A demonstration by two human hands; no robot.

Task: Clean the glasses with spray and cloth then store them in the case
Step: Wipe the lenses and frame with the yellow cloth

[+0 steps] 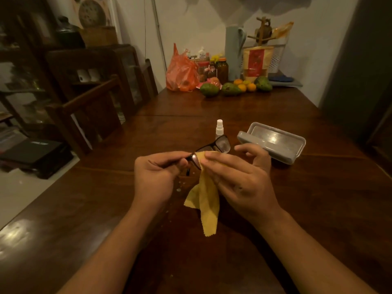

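Your left hand (157,172): pinches black-framed glasses (220,145) at the hinge; hold steady. Your right hand (239,179): pinches yellow cloth (209,198) over one lens; rub lightly, both faces.

On my feed I see the person only from the forearms down. The left forearm (118,240) rises from the bottom edge left of centre and the right forearm (314,251) from the lower right, both bare. The left hand (158,177), the right hand (239,179) and the fingers (222,161) are bare too.
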